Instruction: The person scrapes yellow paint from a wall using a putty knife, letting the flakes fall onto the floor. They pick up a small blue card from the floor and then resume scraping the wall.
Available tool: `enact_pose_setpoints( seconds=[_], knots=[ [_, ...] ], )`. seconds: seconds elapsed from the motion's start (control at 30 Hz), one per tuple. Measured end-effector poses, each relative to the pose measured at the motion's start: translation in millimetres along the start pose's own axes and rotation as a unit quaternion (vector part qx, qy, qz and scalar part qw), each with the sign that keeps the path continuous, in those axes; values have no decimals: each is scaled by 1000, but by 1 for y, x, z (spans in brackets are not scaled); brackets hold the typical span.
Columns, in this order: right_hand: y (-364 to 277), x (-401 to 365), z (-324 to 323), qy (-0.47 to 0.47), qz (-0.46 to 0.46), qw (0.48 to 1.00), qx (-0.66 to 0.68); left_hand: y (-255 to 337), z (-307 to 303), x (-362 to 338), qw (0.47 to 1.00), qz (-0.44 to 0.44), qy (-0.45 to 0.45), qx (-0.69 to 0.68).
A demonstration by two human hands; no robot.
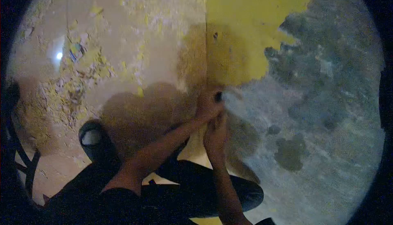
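Observation:
My left hand (208,104) is up against the wall, its fingers closed around a small tool with a dark end (219,96). The tool's kind is hard to make out in the dim light. Just below it, my right hand (215,132) is closed too, close to the left wrist and the tool's lower end; what it grips is hidden. Yellow paint (249,20) with a ragged edge covers the upper wall. Bare, patchy grey wall (311,135) shows to the right and beneath that edge.
Yellow and pale paint flakes (98,69) are strewn over the tan floor (155,61) on the left. My bent legs (196,180) and a shoe (92,137) are below. A dark frame (28,163) stands at the left edge. A bright light spot (59,55) reflects off the floor.

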State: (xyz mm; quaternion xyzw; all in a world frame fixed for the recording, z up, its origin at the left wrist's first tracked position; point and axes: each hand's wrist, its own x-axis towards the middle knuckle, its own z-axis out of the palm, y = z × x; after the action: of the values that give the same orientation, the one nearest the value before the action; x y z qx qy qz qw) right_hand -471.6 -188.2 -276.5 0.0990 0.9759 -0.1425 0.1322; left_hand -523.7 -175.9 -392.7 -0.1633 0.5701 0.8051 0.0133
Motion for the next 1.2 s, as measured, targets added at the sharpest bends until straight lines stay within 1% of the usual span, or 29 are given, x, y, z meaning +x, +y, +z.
enact_pose_setpoints(
  seconds=[0.07, 0.13, 0.2, 0.23, 0.27, 0.3, 0.33, 0.4, 0.43, 0.47, 0.5, 0.57, 0.63, 0.67, 0.7, 0.73, 0.77, 0.8, 0.83, 0.87, 0.93, 1.0, 1.03, 1.1, 1.13, 1.17, 1.2],
  knots=[
    [2, -15, -9, -29, 62, 997, -33, 1, 0, -12, 1000, -25, -16, -2],
    [-15, -8, -16, -26, 73, 997, -20, 10, -12, -4, 999, -17, -26, 14],
    [-1, -8, -9, -18, 88, 996, 0, 23, -13, -7, 996, 27, -43, 67],
    [7, -12, -7, -17, 109, 994, 14, 23, -14, 1, 997, 25, -41, 68],
    [10, -13, -6, -19, 119, 993, 11, 22, -13, 7, 999, 18, -25, 31],
    [11, -8, -5, -21, 99, 995, 12, 21, -10, 3, 1000, 8, -10, -8],
    [14, -7, -7, -21, 75, 997, 14, 24, -5, -6, 1000, 3, -17, -12],
    [7, -23, -20, -19, 97, 995, 0, 33, -8, -6, 989, -90, -94, 65],
    [2, -21, -20, -22, 111, 994, -9, 31, -8, 3, 990, -77, -90, 70],
    [2, -6, -11, -20, 99, 995, -3, 24, -7, 10, 998, -31, -44, 32],
    [8, 5, -1, -13, 34, 999, 12, 13, -5, 3, 1000, 3, -2, -7],
    [20, -15, -9, -16, 1, 1000, 4, 13, -2, -10, 999, -42, -20, 0],
    [16, -9, -12, -19, 53, 998, -23, 23, -4, -4, 999, -43, -26, 12],
    [14, -6, -10, -13, 46, 999, -18, 27, -9, -10, 994, 6, -38, 101],
    [14, 0, -3, 9, 21, 1000, 18, 26, -15, -2, 979, 59, -40, 193],
    [16, 1, 4, 25, 1, 998, 54, 19, -18, 12, 977, 66, -31, 200],
    [12, -5, 3, 20, 15, 998, 52, 10, -16, 12, 993, 34, -26, 109],
    [10, -7, -3, -15, 51, 998, 27, 5, -8, 1, 1000, -6, -22, 10],
    [8, -4, -10, -44, 78, 996, 4, 8, -3, -5, 999, -16, -29, 2],
    [13, -1, -14, -35, 74, 997, -2, 13, 0, 2, 999, -25, -22, 14],
    [17, -4, -10, -20, 42, 996, -82, 15, -4, -1, 999, -35, -16, 34],
    [12, -12, -13, -8, 45, 997, -58, 4, 0, -9, 998, -8, -25, 56],
    [10, -17, -14, -1, 51, 998, -35, 13, -5, -13, 998, -3, -18, 58],
    [10, -27, -16, 5, 40, 999, -24, 39, -18, -33, 991, -96, -86, 40],
    [10, -29, -15, 15, 36, 999, -13, 37, -19, -40, 991, -99, -79, 42],
    [11, -31, -15, 9, 33, 999, -11, 33, -18, -48, 997, -62, -42, 32],
    [11, -31, -14, 5, 70, 997, -21, 29, -16, -52, 999, -25, -4, 22]
  ],
)
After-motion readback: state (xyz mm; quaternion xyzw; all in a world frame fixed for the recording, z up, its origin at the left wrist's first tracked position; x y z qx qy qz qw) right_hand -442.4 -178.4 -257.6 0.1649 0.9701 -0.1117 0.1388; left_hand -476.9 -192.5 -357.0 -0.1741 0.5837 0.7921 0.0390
